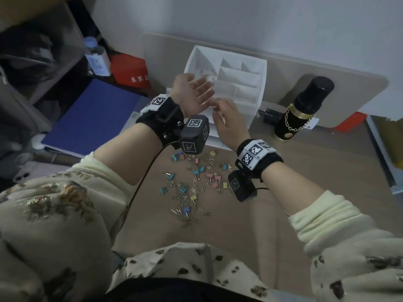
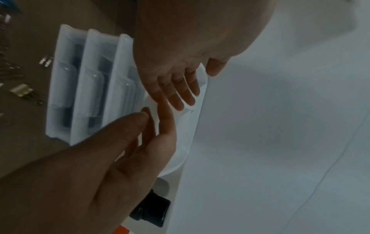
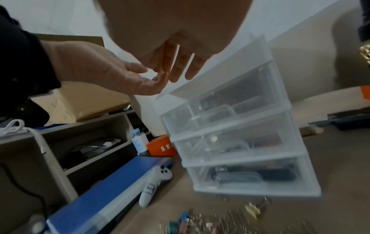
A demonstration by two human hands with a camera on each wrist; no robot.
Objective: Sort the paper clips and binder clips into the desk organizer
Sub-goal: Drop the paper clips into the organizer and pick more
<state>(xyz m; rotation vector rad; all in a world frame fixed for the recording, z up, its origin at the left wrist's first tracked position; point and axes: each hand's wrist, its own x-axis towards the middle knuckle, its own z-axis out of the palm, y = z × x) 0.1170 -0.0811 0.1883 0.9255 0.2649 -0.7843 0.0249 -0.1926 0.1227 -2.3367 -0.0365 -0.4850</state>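
Observation:
The white desk organizer [image 1: 250, 59] stands at the back of the desk, with open top compartments and three clear drawers [image 3: 240, 126] below. My left hand [image 1: 202, 90] hovers palm up over its near left corner, fingers straight. My right hand [image 1: 218, 105] reaches in from the right, its straight fingertips [image 3: 180, 74] touching the left hand's fingers [image 2: 180, 95]. No clip shows in either hand. Colored binder clips and metal paper clips [image 1: 194, 179] lie scattered on the desk below both wrists. A yellow binder clip [image 2: 22, 90] lies near the drawer fronts.
A black and gold bottle [image 1: 305, 105] stands right of the organizer, with a dark object [image 1: 270, 115] between them. Left of the desk are a blue folder [image 1: 91, 118], a red box [image 1: 130, 70], a white bottle [image 1: 98, 59], a white controller [image 3: 156, 182] and shelves.

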